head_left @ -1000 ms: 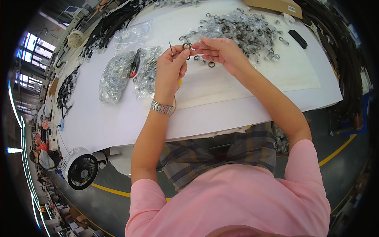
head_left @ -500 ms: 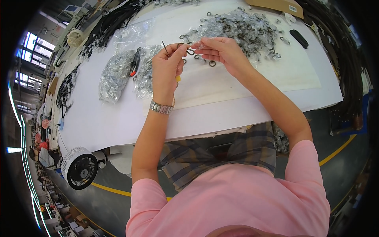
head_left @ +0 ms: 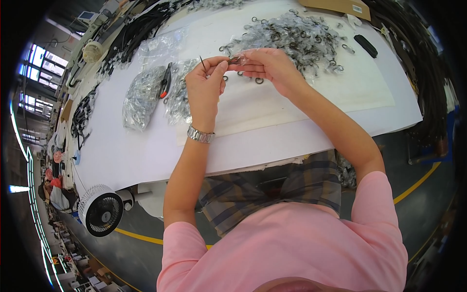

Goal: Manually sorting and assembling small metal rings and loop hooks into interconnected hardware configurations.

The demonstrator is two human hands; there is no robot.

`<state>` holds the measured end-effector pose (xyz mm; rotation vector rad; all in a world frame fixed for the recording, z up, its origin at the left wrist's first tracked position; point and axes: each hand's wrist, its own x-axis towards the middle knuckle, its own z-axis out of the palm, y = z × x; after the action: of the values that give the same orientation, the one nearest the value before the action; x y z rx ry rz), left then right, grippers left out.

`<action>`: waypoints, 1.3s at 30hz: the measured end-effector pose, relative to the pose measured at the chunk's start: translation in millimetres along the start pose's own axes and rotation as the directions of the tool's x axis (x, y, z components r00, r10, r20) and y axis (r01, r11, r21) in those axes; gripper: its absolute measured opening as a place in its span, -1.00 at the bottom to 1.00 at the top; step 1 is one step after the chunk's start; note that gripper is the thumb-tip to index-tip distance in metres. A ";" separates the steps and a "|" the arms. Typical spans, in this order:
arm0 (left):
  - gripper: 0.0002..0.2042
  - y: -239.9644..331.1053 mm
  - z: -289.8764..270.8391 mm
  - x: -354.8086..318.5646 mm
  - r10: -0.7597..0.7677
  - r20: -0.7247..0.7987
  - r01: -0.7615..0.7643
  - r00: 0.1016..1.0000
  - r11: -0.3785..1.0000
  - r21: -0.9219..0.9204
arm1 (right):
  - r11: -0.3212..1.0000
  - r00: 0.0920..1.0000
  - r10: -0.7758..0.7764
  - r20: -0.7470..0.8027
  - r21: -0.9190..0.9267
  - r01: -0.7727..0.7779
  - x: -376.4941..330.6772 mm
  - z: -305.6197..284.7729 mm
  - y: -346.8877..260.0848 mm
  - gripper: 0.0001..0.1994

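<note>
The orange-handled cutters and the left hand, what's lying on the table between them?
In the head view, a heap of small clear bags lies between the cutters and the left hand.

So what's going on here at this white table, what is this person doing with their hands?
A person in a pink top sits at a white table, hands raised together above it. The left hand pinches a thin dark pin-like piece, and the right hand holds a small clear bag with a dark part against it. A heap of bagged dark rings lies just beyond the hands, and more filled clear bags with a red-handled tool lie to the left.
</note>
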<state>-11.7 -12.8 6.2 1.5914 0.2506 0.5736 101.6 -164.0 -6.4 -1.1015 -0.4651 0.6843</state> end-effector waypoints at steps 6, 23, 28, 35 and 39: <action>-0.82 1.4 6.8 1.7 0.025 -0.001 -0.024 1.000 0.995 0.095 | 1.000 1.000 0.000 0.028 -0.012 0.001 4.4 -4.0 5.8 -0.69; -0.79 -0.8 12.5 4.3 -0.013 0.010 0.012 1.000 0.994 0.110 | 0.996 0.999 0.028 0.035 0.080 -0.031 6.3 -5.8 12.3 -0.66; -0.80 -6.1 11.4 3.9 -0.069 0.039 0.068 0.997 0.997 0.032 | 0.992 0.996 0.008 0.083 0.121 -0.018 7.7 -3.2 20.3 -0.71; -0.80 -4.3 10.3 4.0 -0.117 0.127 0.125 0.985 0.990 -0.062 | 0.991 0.989 -0.003 0.148 0.134 -0.017 -3.3 2.2 19.4 -0.71; -0.75 -1.8 -15.3 6.6 -0.150 0.168 0.169 0.974 0.980 -0.104 | 0.990 0.993 0.028 0.112 0.137 -0.043 -1.1 20.7 9.7 -0.76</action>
<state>-13.5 3.8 6.0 1.4786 0.2184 0.3282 84.7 -148.6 -7.2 -0.9456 -0.4848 0.7996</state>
